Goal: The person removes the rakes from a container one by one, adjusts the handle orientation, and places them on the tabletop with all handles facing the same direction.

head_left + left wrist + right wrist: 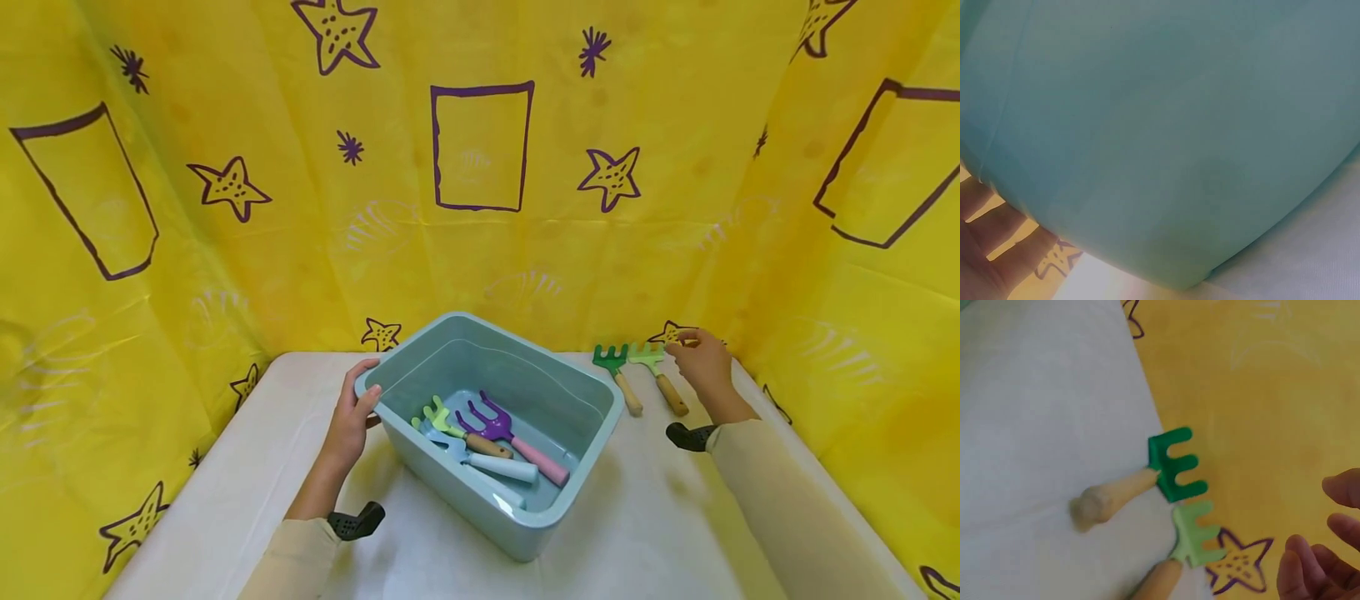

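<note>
The left hand is holding the left rim of the teal tub at the frame centre. The right hand, fingers loosely spread and holding nothing, is hovering just beside the light green rake, right of centre.

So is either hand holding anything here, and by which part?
The left hand grips the teal bin at its left rim corner. The right hand holds nothing, open near the light green rake.

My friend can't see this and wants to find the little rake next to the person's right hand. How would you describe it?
Start at the teal bin on the white table. Two wooden-handled rakes lie right of it by the yellow wall. It's the light green rake, nearest the right hand; its neighbour, the dark green rake, lies closer to the bin.
</note>
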A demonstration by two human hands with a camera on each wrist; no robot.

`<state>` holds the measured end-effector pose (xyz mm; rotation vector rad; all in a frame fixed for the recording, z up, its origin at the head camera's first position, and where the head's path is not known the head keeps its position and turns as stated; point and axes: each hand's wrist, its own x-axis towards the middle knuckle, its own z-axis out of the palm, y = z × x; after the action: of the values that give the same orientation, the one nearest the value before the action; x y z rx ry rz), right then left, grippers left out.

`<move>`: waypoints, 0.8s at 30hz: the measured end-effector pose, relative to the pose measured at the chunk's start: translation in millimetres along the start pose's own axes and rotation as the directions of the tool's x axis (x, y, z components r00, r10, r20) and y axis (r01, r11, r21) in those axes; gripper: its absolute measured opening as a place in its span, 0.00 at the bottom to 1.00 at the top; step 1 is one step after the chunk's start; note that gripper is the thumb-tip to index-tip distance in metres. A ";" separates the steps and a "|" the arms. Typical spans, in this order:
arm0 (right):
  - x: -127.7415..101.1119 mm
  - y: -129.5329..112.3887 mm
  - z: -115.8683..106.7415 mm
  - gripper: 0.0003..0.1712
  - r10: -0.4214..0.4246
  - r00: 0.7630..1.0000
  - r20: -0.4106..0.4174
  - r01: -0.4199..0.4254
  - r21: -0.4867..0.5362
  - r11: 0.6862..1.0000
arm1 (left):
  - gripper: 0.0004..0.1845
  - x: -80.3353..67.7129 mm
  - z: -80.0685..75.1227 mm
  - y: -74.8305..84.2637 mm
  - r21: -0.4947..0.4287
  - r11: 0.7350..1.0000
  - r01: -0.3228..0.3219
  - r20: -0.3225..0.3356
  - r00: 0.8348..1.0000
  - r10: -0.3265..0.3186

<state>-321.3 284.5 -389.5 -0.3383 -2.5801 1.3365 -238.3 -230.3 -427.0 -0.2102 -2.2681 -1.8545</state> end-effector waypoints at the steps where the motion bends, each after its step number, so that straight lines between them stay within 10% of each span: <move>1: 0.7 -6.3 0.2 0.29 -0.015 1.000 0.007 0.015 0.014 1.000 | 0.26 0.3 -0.5 -0.3 0.001 1.000 0.000 -0.001 1.000 0.000; 16: 3.1 -105.9 5.3 0.35 -0.125 0.969 0.214 0.084 0.192 0.978 | 0.26 -0.5 -0.2 2.2 -0.026 1.000 -0.002 0.009 1.000 0.002; 24: -3.4 -159.5 12.2 0.36 -0.146 0.910 0.389 -0.008 0.369 0.929 | 0.26 -0.6 0.5 2.2 -0.026 1.000 0.006 0.003 1.000 -0.006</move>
<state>-338.2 184.5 -265.6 0.1166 -2.5335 1.9949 -237.3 -229.4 -425.2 -0.2110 -2.2498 -1.8890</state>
